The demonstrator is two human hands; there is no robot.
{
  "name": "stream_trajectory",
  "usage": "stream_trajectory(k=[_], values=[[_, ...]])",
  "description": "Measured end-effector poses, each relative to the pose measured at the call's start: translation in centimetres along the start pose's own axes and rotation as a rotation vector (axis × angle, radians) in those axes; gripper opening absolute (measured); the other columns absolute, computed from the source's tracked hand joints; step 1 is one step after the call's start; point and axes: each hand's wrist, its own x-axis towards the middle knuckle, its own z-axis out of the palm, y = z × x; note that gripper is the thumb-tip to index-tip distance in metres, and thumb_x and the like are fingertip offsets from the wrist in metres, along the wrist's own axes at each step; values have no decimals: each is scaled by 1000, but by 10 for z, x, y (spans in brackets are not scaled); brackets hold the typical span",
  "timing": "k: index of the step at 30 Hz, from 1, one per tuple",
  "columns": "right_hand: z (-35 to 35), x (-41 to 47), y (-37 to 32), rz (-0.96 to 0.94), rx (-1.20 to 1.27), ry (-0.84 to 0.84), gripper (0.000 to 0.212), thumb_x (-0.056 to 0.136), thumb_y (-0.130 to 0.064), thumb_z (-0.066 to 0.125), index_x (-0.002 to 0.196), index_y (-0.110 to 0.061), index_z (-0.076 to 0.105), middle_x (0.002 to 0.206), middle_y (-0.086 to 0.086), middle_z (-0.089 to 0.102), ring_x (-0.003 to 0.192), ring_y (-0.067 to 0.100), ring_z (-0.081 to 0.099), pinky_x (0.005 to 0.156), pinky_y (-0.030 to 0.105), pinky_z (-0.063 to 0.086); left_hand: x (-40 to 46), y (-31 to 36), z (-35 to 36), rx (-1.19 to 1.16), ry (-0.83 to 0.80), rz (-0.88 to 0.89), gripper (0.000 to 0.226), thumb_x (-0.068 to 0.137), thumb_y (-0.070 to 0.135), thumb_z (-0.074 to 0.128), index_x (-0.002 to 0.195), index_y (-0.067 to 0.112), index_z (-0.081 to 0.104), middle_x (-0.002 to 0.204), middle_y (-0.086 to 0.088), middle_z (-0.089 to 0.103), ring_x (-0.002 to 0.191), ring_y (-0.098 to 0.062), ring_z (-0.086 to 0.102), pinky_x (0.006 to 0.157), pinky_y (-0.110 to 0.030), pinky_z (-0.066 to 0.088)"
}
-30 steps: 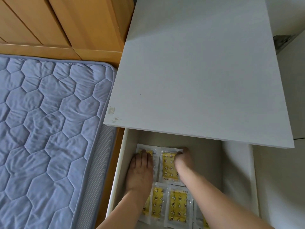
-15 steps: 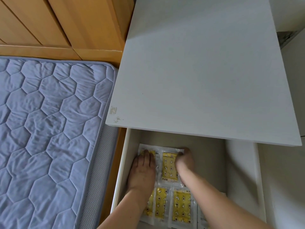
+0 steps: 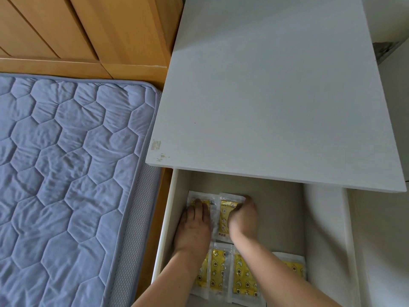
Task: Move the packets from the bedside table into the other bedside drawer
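Packets (image 3: 225, 218): yellow, clear-edged sachets; judged light, limp, slippery; best pinched at a sealed edge. 5 visible, flat in drawer (image 3: 168, 218) beneath both hands. Left hand (image 3: 194, 227) flat, pressing 1; right hand (image 3: 242, 218) curled, pinching another's top edge. Placement unchanged since 0.5 s earlier.

Open white drawer (image 3: 164, 229) under the white bedside table top (image 3: 272, 96), grey floor inside. Two yellow-printed clear packets side by side at ten o'clock of the drawer floor: far-left packet (image 3: 192, 198) and far-right packet (image 3: 225, 216). Three more along six o'clock: near-left packet (image 3: 215, 273), near-middle packet (image 3: 244, 280), near-right packet (image 3: 295, 265), partly hidden by forearms.
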Motion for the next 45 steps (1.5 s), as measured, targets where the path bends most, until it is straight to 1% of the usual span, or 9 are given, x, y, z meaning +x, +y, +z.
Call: stream_trajectory(k=[6,12,20,26,30,35,39,42,45], values=[[-5,-9,0,-41,-41,-49,51,88,9,41,136,-7,49,129,14,56,116,30,56,98,34,47,-2,-1,-1,-20,-5,13,67,98,4,34,152,-4,-5,159,-24,0,144,-40,16,121,-45,16],[-4,-12,-3,-50,-88,-63,52,86,11,46,135,-6,50,132,14,50,120,30,51,105,32,40,-1,-2,1,-14,-20,21,67,98,4,34,151,-5,-5,159,-24,-2,143,-41,17,119,-46,20],[-7,-23,1,-62,-139,-113,65,87,10,48,148,-3,30,143,17,40,133,32,41,112,36,34,-2,-1,1,-26,-43,10,68,97,1,36,151,-5,-4,159,-24,-3,143,-41,16,118,-45,23],[-30,-41,-1,-84,-210,-163,58,87,3,48,144,-4,35,143,13,43,129,29,48,105,38,44,-18,-3,-15,-49,-76,0,70,96,5,38,152,-4,-5,159,-23,-4,145,-42,12,119,-46,22],[-77,-78,-34,-233,-319,-212,57,94,-4,44,149,-9,29,149,8,37,133,22,44,109,31,40,-58,-13,-54,-192,36,-14,66,97,7,39,153,0,4,160,-19,6,144,-36,18,117,-41,28],[-170,-155,-95,-442,-455,-262,57,95,-4,44,150,-7,26,153,6,33,140,19,34,112,26,30,-140,-36,-143,-294,205,29,58,104,18,29,154,4,5,162,-13,4,150,-28,3,123,-38,10],[-252,-229,-142,-609,-484,-241,50,94,-4,45,143,-7,36,143,5,44,131,19,43,109,26,35,-227,-52,-220,-432,324,-32,59,105,34,24,155,7,9,163,-8,6,150,-25,4,122,-35,11],[-305,-280,-173,-728,-480,-187,45,96,-9,45,141,-6,39,141,7,46,132,20,42,109,26,32,-297,-63,-269,-469,448,-109,58,104,36,28,153,8,17,161,-9,15,150,-25,10,121,-37,17],[-341,-333,-198,-835,-470,-186,46,98,-13,46,143,-7,37,145,7,44,135,20,40,110,26,33,-370,-78,-305,-478,528,-219,59,105,36,27,154,8,14,162,-9,12,151,-25,6,122,-39,14]])
